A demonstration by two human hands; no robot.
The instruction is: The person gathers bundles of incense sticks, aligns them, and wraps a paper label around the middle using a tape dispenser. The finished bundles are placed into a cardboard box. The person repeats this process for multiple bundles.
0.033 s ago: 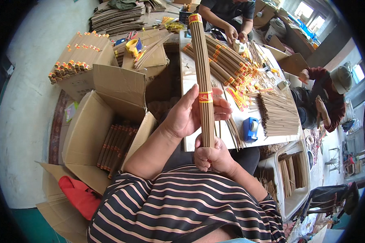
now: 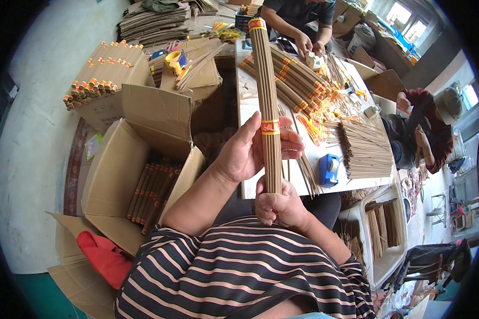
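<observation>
Upright in front of me stands a bundle of brown incense sticks (image 2: 269, 95), with red-and-yellow paper bands at its top and middle. My left hand (image 2: 245, 146) cradles it around the middle band, the thumb on one side and the fingers reaching behind to the other. Lower down, my right hand (image 2: 279, 203) is closed round the bottom end, which the fingers hide. Behind the bundle, the white table (image 2: 248, 183) carries banded bundles (image 2: 298, 80), loose sticks (image 2: 363, 149), paper labels (image 2: 310, 129) and a blue tape dispenser (image 2: 329, 170).
An open cardboard box (image 2: 109, 181) at my left holds several bundles. Banded bundles (image 2: 104, 66) are stacked on another box behind it. Right of my lap stands a white tub (image 2: 375, 266) of sticks. One person (image 2: 292, 21) works across the table, another (image 2: 428, 127) sits at right.
The person at right has shifted a raised hand slightly. My hands and the bundle look the same.
</observation>
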